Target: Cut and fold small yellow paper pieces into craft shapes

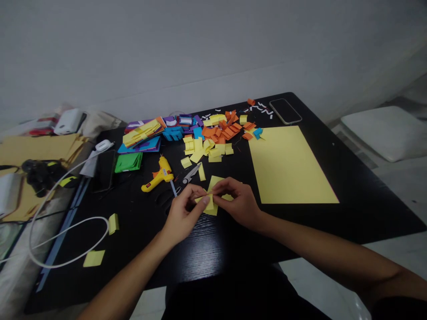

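Near the front middle of the black table, my left hand (188, 210) pinches a small yellow paper piece (209, 203) between thumb and fingers. My right hand (237, 201) closes its fingertips on the same piece from the other side. Under and behind my fingers lies more yellow paper (215, 181), partly hidden by the hands. Just beyond my left hand are scissors (191, 173), blades pointing away, and a yellow glue gun (160, 174) with a glue stick at its end. A heap of yellow paper pieces (197, 149) sits farther back.
A large yellow sheet (292, 164) lies at right, with a phone (285, 111) behind it. Orange folded pieces (223, 132), coloured paper stacks (143, 133) and a green stack (128, 162) stand at the back. A white cable (71, 262) loops across the left side.
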`<move>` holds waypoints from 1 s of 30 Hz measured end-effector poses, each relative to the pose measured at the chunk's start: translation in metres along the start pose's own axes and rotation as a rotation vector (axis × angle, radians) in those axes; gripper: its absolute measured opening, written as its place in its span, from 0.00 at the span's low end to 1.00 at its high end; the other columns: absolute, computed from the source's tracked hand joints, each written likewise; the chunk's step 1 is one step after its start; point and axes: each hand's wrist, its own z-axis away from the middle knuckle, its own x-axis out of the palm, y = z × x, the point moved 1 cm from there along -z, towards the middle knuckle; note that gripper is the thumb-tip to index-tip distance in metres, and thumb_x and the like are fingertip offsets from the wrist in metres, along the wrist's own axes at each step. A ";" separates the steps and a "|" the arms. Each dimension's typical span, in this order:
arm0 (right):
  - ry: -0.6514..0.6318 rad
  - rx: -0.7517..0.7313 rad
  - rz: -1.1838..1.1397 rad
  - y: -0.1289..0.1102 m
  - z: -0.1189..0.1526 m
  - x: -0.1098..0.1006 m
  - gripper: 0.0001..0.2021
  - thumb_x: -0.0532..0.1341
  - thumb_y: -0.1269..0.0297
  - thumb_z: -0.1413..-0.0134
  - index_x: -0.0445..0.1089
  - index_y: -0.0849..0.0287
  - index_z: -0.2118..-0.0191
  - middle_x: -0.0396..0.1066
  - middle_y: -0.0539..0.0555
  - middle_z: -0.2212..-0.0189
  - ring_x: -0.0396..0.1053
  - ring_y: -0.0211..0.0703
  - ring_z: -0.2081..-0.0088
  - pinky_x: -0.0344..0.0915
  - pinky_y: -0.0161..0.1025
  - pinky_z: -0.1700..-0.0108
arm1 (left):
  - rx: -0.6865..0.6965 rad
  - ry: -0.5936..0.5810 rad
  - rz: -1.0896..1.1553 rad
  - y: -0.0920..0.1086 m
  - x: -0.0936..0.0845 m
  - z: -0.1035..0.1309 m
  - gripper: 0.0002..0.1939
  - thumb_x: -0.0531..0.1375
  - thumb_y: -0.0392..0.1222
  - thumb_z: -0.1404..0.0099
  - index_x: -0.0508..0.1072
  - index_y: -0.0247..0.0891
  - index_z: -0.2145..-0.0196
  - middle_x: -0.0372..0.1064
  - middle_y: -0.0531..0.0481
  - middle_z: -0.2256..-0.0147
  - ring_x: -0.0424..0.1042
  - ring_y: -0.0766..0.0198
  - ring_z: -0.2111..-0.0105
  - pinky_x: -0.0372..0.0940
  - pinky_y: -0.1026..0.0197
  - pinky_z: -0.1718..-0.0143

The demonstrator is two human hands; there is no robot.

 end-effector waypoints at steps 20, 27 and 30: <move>-0.094 0.110 -0.181 -0.006 -0.004 -0.003 0.07 0.72 0.64 0.50 0.80 0.57 0.63 0.82 0.53 0.66 0.79 0.41 0.64 0.75 0.38 0.59 | -0.096 0.005 0.186 0.004 -0.001 -0.002 0.11 0.66 0.46 0.34 0.71 0.37 0.66 0.68 0.53 0.70 0.66 0.67 0.71 0.60 0.66 0.69; -0.153 0.241 -0.344 -0.005 -0.009 -0.003 0.09 0.75 0.63 0.53 0.81 0.57 0.63 0.81 0.51 0.69 0.78 0.39 0.68 0.75 0.38 0.60 | -0.184 0.008 0.270 0.004 -0.005 -0.006 0.15 0.68 0.50 0.37 0.71 0.36 0.67 0.69 0.54 0.73 0.65 0.69 0.75 0.59 0.67 0.74; -0.152 0.254 -0.370 -0.005 -0.009 -0.003 0.10 0.75 0.63 0.54 0.81 0.57 0.64 0.81 0.50 0.69 0.77 0.39 0.68 0.75 0.38 0.62 | -0.193 0.006 0.278 0.005 -0.004 -0.006 0.16 0.68 0.50 0.38 0.71 0.36 0.67 0.69 0.53 0.73 0.66 0.68 0.75 0.60 0.67 0.73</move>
